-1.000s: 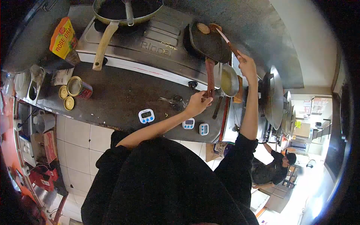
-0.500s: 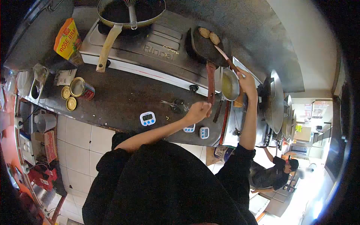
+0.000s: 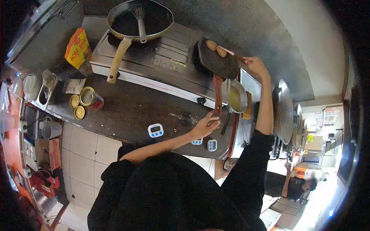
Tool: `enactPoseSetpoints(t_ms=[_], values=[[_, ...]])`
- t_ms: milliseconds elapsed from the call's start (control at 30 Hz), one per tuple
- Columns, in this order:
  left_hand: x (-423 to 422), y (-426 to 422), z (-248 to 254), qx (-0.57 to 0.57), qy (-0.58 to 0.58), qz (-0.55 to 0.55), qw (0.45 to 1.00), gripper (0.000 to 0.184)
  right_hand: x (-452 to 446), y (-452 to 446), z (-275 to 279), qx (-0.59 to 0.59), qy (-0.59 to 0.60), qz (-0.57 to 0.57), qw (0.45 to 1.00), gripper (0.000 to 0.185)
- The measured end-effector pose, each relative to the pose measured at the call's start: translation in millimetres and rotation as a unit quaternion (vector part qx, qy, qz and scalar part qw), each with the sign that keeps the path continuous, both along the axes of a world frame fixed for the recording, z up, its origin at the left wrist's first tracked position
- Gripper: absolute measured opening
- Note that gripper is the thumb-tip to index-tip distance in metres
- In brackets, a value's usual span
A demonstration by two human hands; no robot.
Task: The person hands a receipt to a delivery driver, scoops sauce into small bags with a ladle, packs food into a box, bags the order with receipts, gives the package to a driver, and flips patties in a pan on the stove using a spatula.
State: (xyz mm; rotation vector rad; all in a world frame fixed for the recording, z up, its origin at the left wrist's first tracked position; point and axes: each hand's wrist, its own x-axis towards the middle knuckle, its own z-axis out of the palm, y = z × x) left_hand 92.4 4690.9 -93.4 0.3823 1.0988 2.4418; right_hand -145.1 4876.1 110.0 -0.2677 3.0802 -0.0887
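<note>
My left hand is closed around the end of the reddish-brown handle of a dark square pan on the stove's right side. Two browned patties lie near the far edge of that pan. My right hand grips the brown handle of a spatula, whose tip reaches the patties from the right. A small pot with yellowish liquid sits just right of the square pan's handle.
On the stove stands a wok with a whisk inside. The counter bears timers, scissors, an open can and a yellow-orange packet. Large metal lids stand at right, with another person beyond.
The view has shifted, so the stove and counter appear lower. The spatula went from under one patty to beside both, which now lie together. The other person's arm has moved.
</note>
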Motion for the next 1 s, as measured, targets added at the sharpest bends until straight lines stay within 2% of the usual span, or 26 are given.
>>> enactPoseSetpoints(t_ms=[33, 100, 300, 400, 500, 667, 700, 800, 900, 1000], values=[[-4, 2, -3, 0.028, 0.023, 0.021, 0.999, 0.053, -2, 3, 5, -0.011, -0.033, -0.032, 0.999, 0.026], [-8, -5, 2, 0.03, -0.015, -0.012, 0.999, 0.05, 11, -5, 30, -0.031, -0.1, -0.101, 0.989, 0.026], [-20, -4, 11, 0.018, -0.086, -0.038, 0.995, 0.039, 26, -22, 73, -0.034, -0.139, -0.155, 0.977, 0.026], [-23, 1, 9, -0.005, -0.073, -0.027, 0.997, 0.032, -23, 16, 27, -0.06, 0.004, -0.013, 0.998, 0.026], [-22, 9, 0, 0.003, -0.084, -0.018, 0.996, 0.026, -31, -31, 39, 0.075, -0.064, -0.042, 0.994, 0.026], [-19, 17, -6, 0.029, -0.05, 0.044, 0.997, 0.026, -41, -49, 55, 0.056, -0.172, -0.16, 0.97, 0.026], [-20, 14, -8, -0.013, -0.043, 0.025, 0.999, 0.028, -39, -47, 60, 0.051, -0.19, -0.179, 0.964, 0.026], [-20, 12, -2, -0.074, -0.047, 0.02, 0.996, 0.032, -24, -40, 85, 0.036, -0.25, -0.141, 0.957, 0.026], [-19, 22, -21, 0.017, -0.024, 0.024, 0.999, 0.034, -17, -41, 100, 0.011, -0.255, -0.189, 0.948, 0.028], [-16, 16, -12, 0.011, -0.047, -0.005, 0.999, 0.032, -18, -57, 74, -0.033, -0.122, -0.121, 0.985, 0.027]])
